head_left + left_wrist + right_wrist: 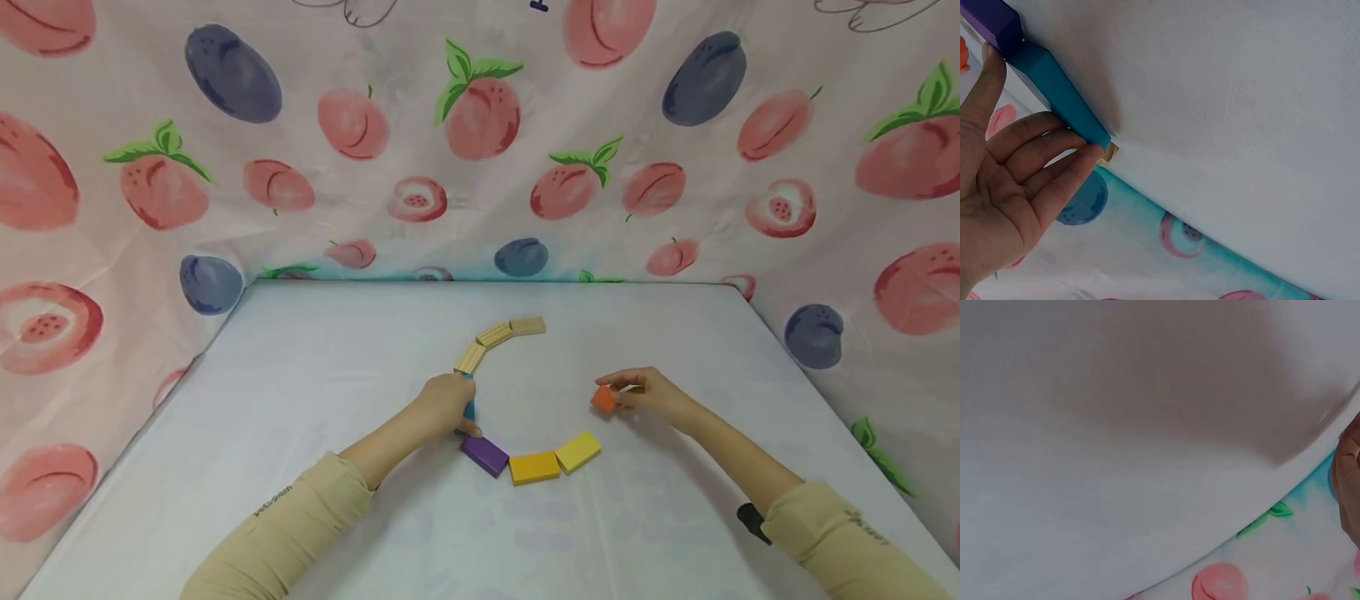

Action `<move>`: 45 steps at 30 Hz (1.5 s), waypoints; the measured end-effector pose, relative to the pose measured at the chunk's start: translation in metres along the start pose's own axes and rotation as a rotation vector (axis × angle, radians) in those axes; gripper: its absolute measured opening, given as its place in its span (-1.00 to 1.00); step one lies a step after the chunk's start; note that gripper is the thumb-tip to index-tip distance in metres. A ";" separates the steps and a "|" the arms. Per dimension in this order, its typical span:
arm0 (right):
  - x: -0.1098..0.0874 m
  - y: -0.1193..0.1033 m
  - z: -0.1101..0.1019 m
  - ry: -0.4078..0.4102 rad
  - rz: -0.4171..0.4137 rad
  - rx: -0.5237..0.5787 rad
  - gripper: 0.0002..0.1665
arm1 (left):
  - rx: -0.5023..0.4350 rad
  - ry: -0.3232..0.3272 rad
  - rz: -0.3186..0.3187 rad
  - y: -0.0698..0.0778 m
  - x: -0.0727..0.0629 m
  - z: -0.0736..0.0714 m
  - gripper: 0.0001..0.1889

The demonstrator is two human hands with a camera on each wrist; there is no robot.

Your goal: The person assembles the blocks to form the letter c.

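A curved row of blocks lies on the table. Over its left side, my left hand rests its fingers along a blue block, its thumb tip at the corner of the purple block. The blue block is partly hidden by that hand in the head view. My right hand pinches an orange block between thumb and fingers, to the right of the row. The right wrist view catches only part of that hand at its edge; the orange block is out of sight there.
Plain wooden blocks continue the curve at the back. An amber block and a yellow block form its front end. A white cover lies over the table. Fruit-print cloth hangs behind and at both sides.
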State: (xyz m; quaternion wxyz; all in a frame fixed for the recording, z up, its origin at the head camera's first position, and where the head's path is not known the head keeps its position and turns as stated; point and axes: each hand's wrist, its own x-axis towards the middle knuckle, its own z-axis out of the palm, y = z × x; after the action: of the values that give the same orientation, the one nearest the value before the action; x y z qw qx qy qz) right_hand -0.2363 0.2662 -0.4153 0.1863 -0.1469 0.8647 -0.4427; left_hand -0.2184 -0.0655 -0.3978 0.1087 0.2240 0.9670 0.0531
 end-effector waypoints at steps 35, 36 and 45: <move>-0.024 -0.018 0.039 0.067 0.125 -0.078 -0.69 | -0.001 0.032 0.024 0.001 -0.003 0.000 -0.51; -0.024 -0.018 0.039 0.065 0.132 -0.075 -0.69 | -0.005 0.033 0.025 0.001 -0.003 0.000 -0.52; -0.023 -0.020 0.041 0.060 0.161 -0.066 -0.69 | 0.008 0.044 0.023 0.001 -0.004 0.001 -0.52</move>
State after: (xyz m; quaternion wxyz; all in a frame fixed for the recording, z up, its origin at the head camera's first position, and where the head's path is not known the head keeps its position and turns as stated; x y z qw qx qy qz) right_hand -0.1951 0.2357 -0.4170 0.1903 -0.0698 0.8929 -0.4020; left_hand -0.2145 -0.0667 -0.3981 0.0857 0.2344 0.9668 0.0553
